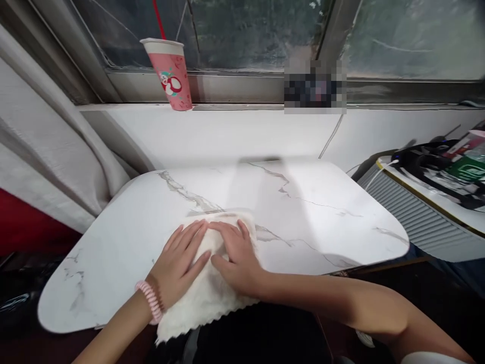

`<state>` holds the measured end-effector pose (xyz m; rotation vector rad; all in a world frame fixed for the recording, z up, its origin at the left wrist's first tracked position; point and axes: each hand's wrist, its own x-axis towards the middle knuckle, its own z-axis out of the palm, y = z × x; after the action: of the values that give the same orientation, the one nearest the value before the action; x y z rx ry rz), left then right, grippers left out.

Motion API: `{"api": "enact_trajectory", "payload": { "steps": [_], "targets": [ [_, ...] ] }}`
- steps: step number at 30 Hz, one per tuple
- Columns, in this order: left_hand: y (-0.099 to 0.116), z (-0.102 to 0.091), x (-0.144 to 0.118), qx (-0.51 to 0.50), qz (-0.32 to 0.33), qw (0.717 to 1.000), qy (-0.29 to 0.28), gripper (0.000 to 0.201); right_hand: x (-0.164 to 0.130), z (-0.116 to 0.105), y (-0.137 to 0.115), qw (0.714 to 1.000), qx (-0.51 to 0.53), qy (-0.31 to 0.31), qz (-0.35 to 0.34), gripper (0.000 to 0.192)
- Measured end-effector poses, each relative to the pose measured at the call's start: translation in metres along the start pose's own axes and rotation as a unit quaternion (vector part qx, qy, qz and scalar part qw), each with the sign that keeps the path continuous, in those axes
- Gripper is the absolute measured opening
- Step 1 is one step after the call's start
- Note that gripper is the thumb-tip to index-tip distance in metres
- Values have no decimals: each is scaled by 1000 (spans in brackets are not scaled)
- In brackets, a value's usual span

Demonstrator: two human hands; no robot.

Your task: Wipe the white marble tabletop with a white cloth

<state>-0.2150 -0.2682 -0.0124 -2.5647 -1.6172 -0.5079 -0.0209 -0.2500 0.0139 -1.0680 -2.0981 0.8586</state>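
Note:
A cream-white cloth (pixel 204 303) lies spread at the front edge of the white marble-patterned table (pixel 333 222), its scalloped lower edge hanging over. My left hand (pixel 180 260) rests flat on the cloth's left part, fingers stretched out, with a pink coil band (pixel 149 302) round the wrist. On the right part of the cloth lies my right hand (pixel 237 258), palm down, fingers spread and pointing away. The two hands nearly meet at their thumbs and fingertips. Their palms are hidden.
A pink paper cup (pixel 172 76) with a red straw stands on the window ledge. A blurred-out object (pixel 315 88) is farther right. A grey curtain (pixel 49 116) hangs at left. At right, a ribbed side cabinet (pixel 428 202) carries dark items and a green-labelled bottle (pixel 470 167).

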Motion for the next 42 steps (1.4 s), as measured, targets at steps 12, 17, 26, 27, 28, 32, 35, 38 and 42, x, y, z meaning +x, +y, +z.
{"api": "enact_trajectory", "payload": {
  "steps": [12,17,26,27,28,32,35,38,42],
  "targets": [
    [-116,15,131,-53,-89,994,-45,56,162,27,40,987,-153,58,-5,39],
    [-156,25,171,-42,-104,993,-30,56,219,35,60,977,-205,63,-2,43],
    [-220,17,168,-9,-96,995,-35,55,270,72,53,970,-229,64,-48,42],
    [-228,12,160,-3,-101,994,-37,55,273,80,47,970,-228,64,-55,41],
    [-235,7,152,4,-107,993,-41,55,276,89,41,970,-226,64,-62,41],
    [-248,-14,115,39,-132,989,-49,57,277,117,15,972,-218,33,-82,43],
    [-239,-25,84,42,-145,988,-44,58,258,127,-2,975,-207,6,-84,46],
    [-215,-33,45,23,-161,986,-38,59,217,131,-19,978,-186,-17,-93,49],
    [-172,-44,-19,11,-182,983,-25,57,145,133,-47,981,-136,-52,-126,50]
  ]
}}
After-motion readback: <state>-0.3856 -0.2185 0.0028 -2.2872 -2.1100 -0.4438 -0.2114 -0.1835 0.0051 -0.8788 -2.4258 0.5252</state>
